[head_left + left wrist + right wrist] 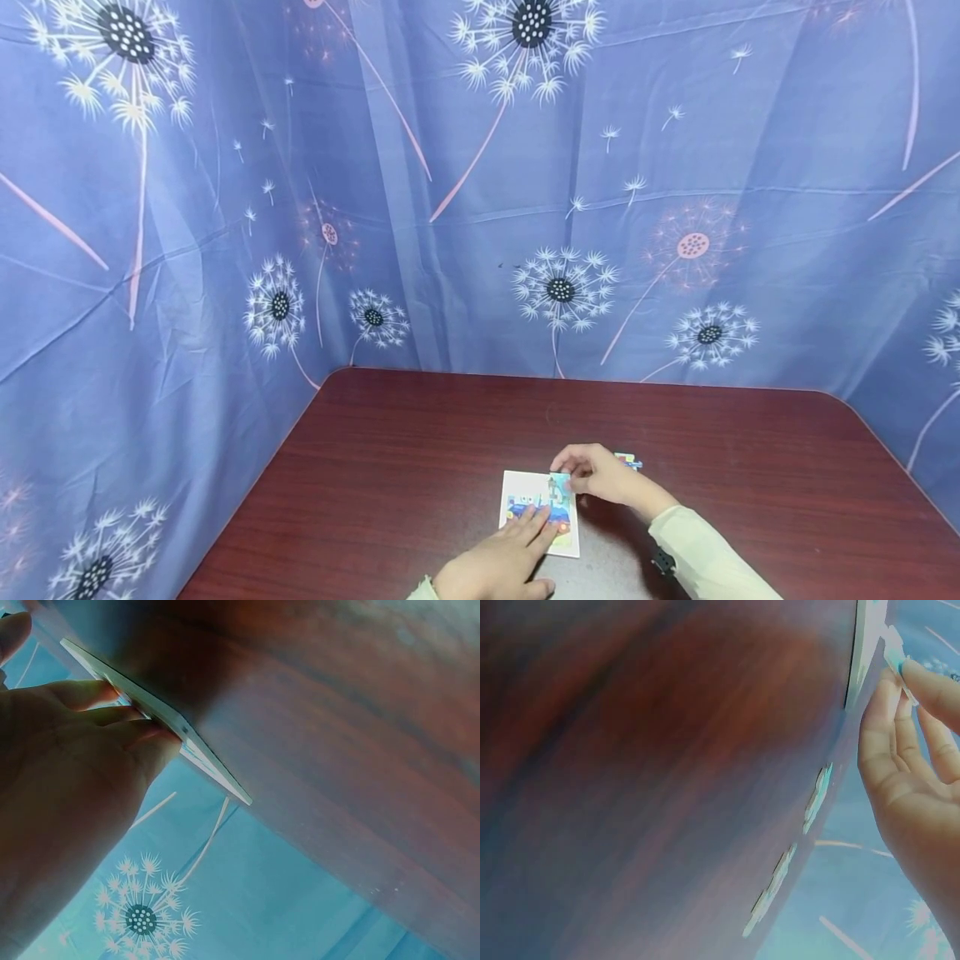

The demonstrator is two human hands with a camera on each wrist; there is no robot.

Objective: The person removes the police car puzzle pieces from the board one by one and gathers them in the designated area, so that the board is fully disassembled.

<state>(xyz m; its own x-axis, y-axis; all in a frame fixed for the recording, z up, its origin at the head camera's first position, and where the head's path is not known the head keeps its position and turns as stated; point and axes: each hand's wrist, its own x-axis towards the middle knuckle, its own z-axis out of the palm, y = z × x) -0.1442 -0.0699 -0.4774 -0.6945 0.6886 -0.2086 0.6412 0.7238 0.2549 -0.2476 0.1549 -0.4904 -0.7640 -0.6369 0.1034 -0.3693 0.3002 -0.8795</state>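
Observation:
A small jigsaw puzzle board [525,482] with a white border and a colourful picture lies near the front of the table. My left hand [498,562] rests on its lower left part, fingers stretched across the picture. In the left wrist view those fingertips touch the top of the thin board [169,716]. Over the board's upper right corner is my right hand [600,477]. It pinches a jigsaw piece [895,656] between thumb and fingers, seen in the right wrist view just beside the board's edge [865,645]. Part of the picture is hidden under the left hand.
Loose jigsaw pieces [628,461] lie on the dark red wooden table [420,442] behind the right hand. The right wrist view shows two of them, a nearer piece [771,891] and a farther piece [819,797]. A blue dandelion-print curtain [465,275] hangs around the table's back and sides.

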